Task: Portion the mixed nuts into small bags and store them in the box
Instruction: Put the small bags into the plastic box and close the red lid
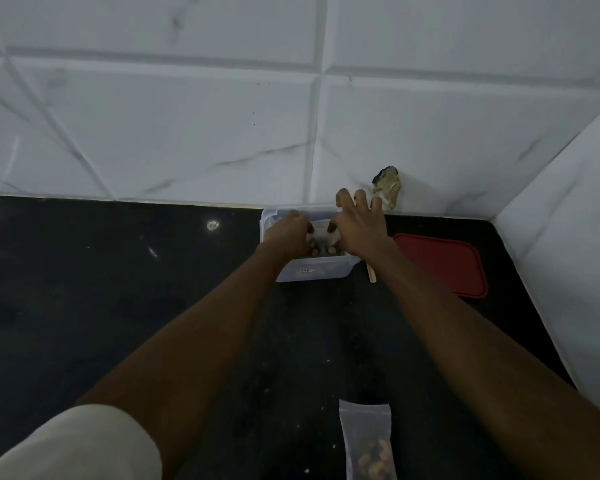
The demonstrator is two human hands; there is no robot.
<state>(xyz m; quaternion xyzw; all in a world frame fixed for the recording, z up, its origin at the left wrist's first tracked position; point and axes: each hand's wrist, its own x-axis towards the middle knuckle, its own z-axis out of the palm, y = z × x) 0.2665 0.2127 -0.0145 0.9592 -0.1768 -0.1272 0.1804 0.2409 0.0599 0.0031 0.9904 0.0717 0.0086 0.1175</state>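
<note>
A clear plastic box stands at the back of the black counter, against the tiled wall. Both my hands reach into it. My left hand has its fingers curled around a small bag of nuts inside the box. My right hand lies over the box's right side with fingers spread toward the wall, and its thumb touches the bag. Most of the bag is hidden by my hands. A second small clear bag of mixed nuts lies on the counter near the bottom edge.
The red lid lies flat to the right of the box. A thin wooden stick pokes out between box and lid. White tiled walls close off the back and the right. A crumpled wad sticks out of the wall behind the box.
</note>
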